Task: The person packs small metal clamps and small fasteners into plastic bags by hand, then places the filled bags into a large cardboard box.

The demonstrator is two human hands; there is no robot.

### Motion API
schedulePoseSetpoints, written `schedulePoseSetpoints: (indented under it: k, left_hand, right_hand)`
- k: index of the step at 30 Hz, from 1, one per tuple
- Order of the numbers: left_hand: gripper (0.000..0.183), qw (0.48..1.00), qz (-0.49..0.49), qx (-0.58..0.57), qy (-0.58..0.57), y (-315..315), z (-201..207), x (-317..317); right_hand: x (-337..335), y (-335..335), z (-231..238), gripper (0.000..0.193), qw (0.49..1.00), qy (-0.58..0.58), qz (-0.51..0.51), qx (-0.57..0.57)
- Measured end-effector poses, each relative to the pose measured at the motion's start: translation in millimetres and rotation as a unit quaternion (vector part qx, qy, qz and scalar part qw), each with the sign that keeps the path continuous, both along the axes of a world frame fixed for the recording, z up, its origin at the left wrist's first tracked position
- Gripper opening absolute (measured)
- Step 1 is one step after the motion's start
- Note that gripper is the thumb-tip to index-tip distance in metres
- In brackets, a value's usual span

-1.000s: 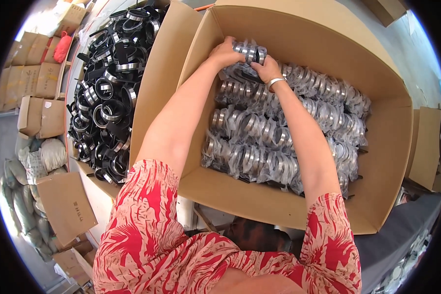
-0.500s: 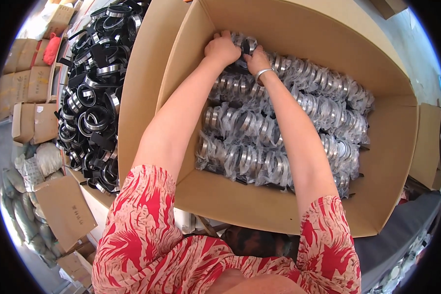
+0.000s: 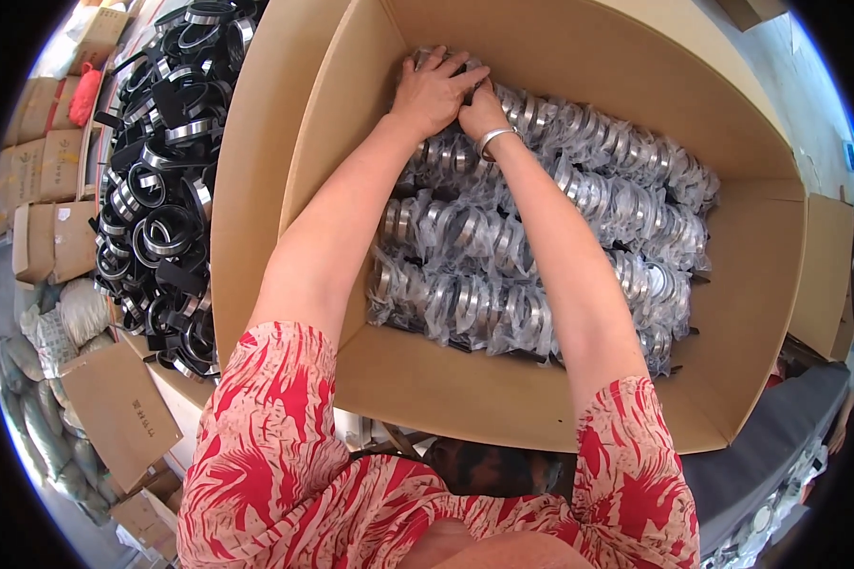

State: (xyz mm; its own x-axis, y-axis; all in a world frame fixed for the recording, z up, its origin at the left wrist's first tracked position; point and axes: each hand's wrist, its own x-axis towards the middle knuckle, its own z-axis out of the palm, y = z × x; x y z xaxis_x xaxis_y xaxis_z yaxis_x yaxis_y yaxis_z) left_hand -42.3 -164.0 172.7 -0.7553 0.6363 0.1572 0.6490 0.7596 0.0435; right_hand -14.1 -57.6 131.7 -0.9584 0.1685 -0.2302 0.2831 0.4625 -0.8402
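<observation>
A large open carton (image 3: 474, 403) holds rows of silver metal rings with black parts (image 3: 484, 313), wrapped in clear plastic and standing on edge. In its far left corner, my left hand (image 3: 432, 98) lies palm down over the end of the farthest row, its fingers stretched and spread. Right beside it, my right hand (image 3: 484, 116) is closed, fingers curled down between the rings; whatever it grips is hidden. The left fingertips reach over to the right hand's fingers. A silver bangle (image 3: 499, 142) circles my right wrist.
To the left of the carton is a big heap of unwrapped black and silver rings (image 3: 166, 228). Cardboard boxes (image 3: 121, 408) and stuffed sacks (image 3: 43, 417) stand farther left. A dark cloth-covered surface (image 3: 769, 455) lies at the lower right, with another box (image 3: 826, 275) above it.
My left hand has gone from bent fingers at the row's end to lying flatter with fingers spread. My right hand has moved slightly left against it, covering the ring that showed between them.
</observation>
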Motion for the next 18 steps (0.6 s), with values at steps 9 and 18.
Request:
schedulePoseSetpoints:
  k: [9, 18]
  left_hand:
    - [0.037, 1.0, 0.002, -0.005, 0.011, -11.3, -0.4, -6.0]
    - [0.031, 0.996, -0.031, -0.05, 0.063, 2.8, 12.7, 6.5]
  right_hand:
    - [25.4, -8.5, 40.4, 0.048, 0.969, -0.022, 0.1, 0.224]
    - [36.0, 11.2, 32.4, 0.05, 0.987, -0.032, 0.131, 0.092]
